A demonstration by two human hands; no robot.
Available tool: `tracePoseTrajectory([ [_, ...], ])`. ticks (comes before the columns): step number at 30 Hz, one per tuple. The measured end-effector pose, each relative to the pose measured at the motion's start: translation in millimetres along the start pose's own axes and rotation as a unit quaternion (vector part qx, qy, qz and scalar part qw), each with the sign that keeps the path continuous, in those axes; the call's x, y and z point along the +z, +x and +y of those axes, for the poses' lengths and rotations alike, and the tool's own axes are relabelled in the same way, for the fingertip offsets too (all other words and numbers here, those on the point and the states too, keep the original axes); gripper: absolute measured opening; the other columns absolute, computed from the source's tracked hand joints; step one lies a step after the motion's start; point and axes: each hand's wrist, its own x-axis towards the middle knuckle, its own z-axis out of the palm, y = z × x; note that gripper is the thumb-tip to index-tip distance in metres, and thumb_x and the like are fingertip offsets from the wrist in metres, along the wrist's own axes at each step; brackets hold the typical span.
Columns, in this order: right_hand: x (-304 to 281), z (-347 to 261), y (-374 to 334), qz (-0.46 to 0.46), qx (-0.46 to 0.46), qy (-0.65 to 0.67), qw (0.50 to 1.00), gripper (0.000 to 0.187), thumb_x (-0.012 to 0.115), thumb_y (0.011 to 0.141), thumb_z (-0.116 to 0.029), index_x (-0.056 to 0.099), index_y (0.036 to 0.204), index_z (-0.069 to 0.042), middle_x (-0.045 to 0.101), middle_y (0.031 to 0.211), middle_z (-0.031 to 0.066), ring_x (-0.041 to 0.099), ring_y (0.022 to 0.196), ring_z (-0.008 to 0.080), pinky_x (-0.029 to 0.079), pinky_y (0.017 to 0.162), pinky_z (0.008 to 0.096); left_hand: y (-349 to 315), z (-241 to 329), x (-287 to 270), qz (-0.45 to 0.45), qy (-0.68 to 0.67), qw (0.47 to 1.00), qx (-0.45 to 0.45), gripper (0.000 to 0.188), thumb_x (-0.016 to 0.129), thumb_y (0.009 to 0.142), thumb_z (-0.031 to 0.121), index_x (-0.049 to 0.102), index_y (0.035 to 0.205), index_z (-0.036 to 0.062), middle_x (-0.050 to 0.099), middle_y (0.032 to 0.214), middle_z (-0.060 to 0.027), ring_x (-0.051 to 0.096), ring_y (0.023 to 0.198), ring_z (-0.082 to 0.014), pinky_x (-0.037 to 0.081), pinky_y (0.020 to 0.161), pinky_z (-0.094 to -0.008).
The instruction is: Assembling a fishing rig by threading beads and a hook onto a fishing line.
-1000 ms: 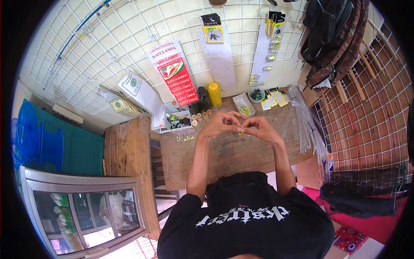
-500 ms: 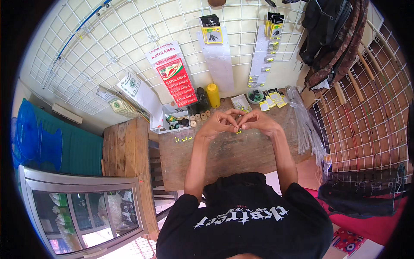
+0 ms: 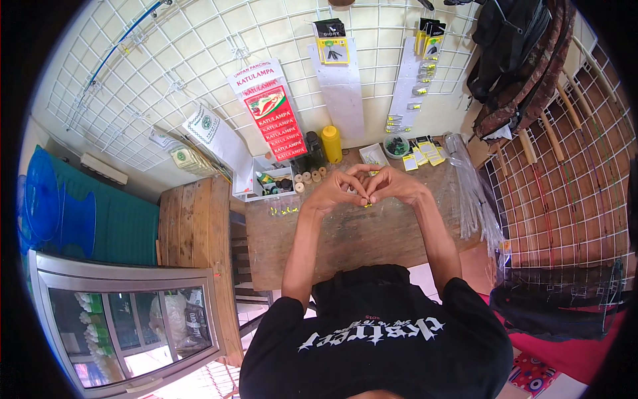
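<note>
Over the wooden table (image 3: 332, 243), my left hand (image 3: 337, 189) and my right hand (image 3: 399, 184) meet fingertip to fingertip. Both are closed in a pinch around a small yellow-green piece (image 3: 368, 205), of which only a bit shows below the fingers. Its exact kind is too small to make out. Several similar small yellow-green pieces (image 3: 284, 211) lie in a row on the table to the left. Just beyond my hands sits a white tray (image 3: 381, 159) with small items in it.
At the back stand a yellow bottle (image 3: 331, 145), wooden spools (image 3: 307, 178), a white box (image 3: 269, 195) of small bottles, a tub (image 3: 397, 147) and yellow packets (image 3: 425, 153). Clear plastic sleeves (image 3: 463, 186) line the right edge. A wire grid (image 3: 199, 60) with hanging goods rises behind.
The whole view has shifted slightly. My fingertips stay together on the small yellow-green piece, with only a slight shift of the fingers.
</note>
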Motion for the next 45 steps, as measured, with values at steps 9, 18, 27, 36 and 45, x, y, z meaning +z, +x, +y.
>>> tracePoseTrajectory([
  [9, -0.2, -1.4, -0.1, 0.024, 0.09, -0.038, 0.995, 0.016, 0.082, 0.064, -0.01, 0.074, 0.077, -0.005, 0.053, 0.123, 0.005, 0.048, 0.111, 0.0121, 0.046, 0.084, 0.0312, 0.3, 3.8, 1.3, 0.009, 0.04, 0.999, -0.011, 0.02, 0.085, 0.058, 0.007, 0.075, 0.075, 0.0087, 0.051, 0.129, -0.0068, 0.05, 0.102, -0.0128, 0.039, 0.087, -0.0311],
  [18, 6.4, -0.1, -2.6, 0.009, 0.046, -0.02, 0.999, 0.016, 0.082, 0.065, -0.01, 0.073, 0.077, -0.006, 0.048, 0.127, 0.0043, 0.045, 0.117, 0.0123, 0.045, 0.087, 0.0319, -0.9, 3.1, 0.9, 0.008, 0.046, 0.999, -0.025, 0.02, 0.085, 0.058, 0.008, 0.074, 0.074, 0.0079, 0.054, 0.123, -0.008, 0.049, 0.106, -0.0142, 0.037, 0.087, -0.0325],
  [27, 18.9, 9.9, -6.5, 0.044, 0.006, 0.018, 0.999, 0.011, 0.079, 0.07, -0.007, 0.071, 0.078, -0.005, 0.064, 0.102, 0.0038, 0.055, 0.098, 0.0089, 0.046, 0.079, 0.0273, -7.9, -2.3, -0.9, 0.019, 0.026, 0.998, -0.062, 0.017, 0.084, 0.06, 0.009, 0.073, 0.071, 0.007, 0.061, 0.113, -0.0097, 0.05, 0.113, -0.0191, 0.035, 0.093, -0.0365],
  [36, 22.5, 21.1, -11.0, 0.1, -0.012, -0.075, 0.992, 0.011, 0.075, 0.075, -0.011, 0.072, 0.082, -0.003, 0.067, 0.078, 0.0015, 0.057, 0.077, 0.0079, 0.044, 0.071, 0.025, -14.4, 0.8, 0.0, 0.053, 0.043, 0.997, -0.037, 0.015, 0.082, 0.061, 0.006, 0.072, 0.072, 0.0063, 0.06, 0.118, -0.0109, 0.053, 0.097, -0.014, 0.038, 0.084, -0.0315],
  [45, 31.0, 20.5, -12.6, 0.134, -0.026, -0.108, 0.985, 0.011, 0.074, 0.075, -0.011, 0.072, 0.082, -0.002, 0.068, 0.077, 0.0037, 0.059, 0.078, 0.0102, 0.045, 0.072, 0.0263, -19.7, 3.2, 0.3, 0.071, 0.055, 0.995, -0.046, 0.015, 0.082, 0.063, 0.007, 0.072, 0.074, 0.0054, 0.059, 0.118, -0.014, 0.052, 0.111, -0.0199, 0.037, 0.093, -0.0355],
])
